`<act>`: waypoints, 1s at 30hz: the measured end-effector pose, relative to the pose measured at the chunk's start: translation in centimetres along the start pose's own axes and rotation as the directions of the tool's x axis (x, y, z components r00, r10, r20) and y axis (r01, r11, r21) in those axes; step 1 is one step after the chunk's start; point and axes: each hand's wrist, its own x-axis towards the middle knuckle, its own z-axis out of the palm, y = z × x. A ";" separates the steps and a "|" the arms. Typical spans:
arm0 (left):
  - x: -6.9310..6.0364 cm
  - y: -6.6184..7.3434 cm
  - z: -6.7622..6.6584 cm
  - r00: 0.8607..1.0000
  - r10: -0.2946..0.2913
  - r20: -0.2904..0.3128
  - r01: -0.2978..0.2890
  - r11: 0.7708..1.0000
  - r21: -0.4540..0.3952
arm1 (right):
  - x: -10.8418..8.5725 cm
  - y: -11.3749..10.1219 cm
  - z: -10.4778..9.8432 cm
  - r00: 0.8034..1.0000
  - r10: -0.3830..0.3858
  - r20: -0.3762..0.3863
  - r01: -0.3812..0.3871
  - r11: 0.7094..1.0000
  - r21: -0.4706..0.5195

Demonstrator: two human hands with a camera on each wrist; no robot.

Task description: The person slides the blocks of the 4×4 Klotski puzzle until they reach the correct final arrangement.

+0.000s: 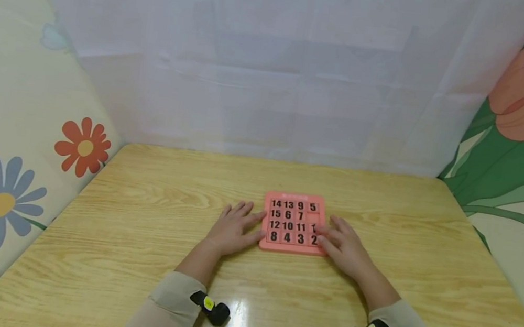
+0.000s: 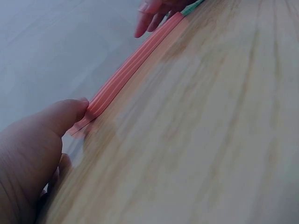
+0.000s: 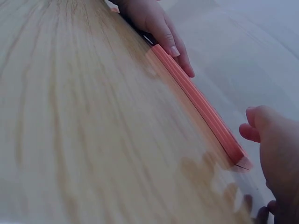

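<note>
A pink number slide puzzle (image 1: pixel 289 249) lies flat on the table, its numbered tiles facing up. The open slot is in the second row, right of the 7. My left hand (image 1: pixel 233 230) is at the puzzle's left side, with thumb and forefinger touching that edge; the thumb (image 2: pixel 74 112) also shows against the frame's corner in the left wrist view. From the right, my right hand (image 1: pixel 347 249) reaches over the 1 and 2 tiles, partly covering them. In the right wrist view its fingertips (image 3: pixel 250 133) appear slightly above the puzzle's side.
A light wood-grain table (image 1: pixel 170 186) carries the puzzle. Behind it hangs a white sheet (image 1: pixel 270 80). Flower-patterned panels stand to the left and right. Each sleeve bears a black wrist camera, such as the left camera (image 1: pixel 216 313).
</note>
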 end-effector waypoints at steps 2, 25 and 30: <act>0.0 -0.1 0.1 1.000 0.004 -0.003 -0.004 1.000 0.000 | 0.0 0.0 0.0 1.000 -0.015 -0.005 0.015 1.000 0.004; -0.1 0.1 -0.1 1.000 0.006 0.007 -0.006 1.000 -0.009 | -0.1 -0.3 0.0 0.999 -0.036 0.004 0.036 0.997 -0.069; -0.1 0.1 -0.1 1.000 0.003 0.008 -0.003 1.000 -0.005 | -0.2 -0.6 0.1 0.999 -0.013 0.049 0.017 0.995 -0.096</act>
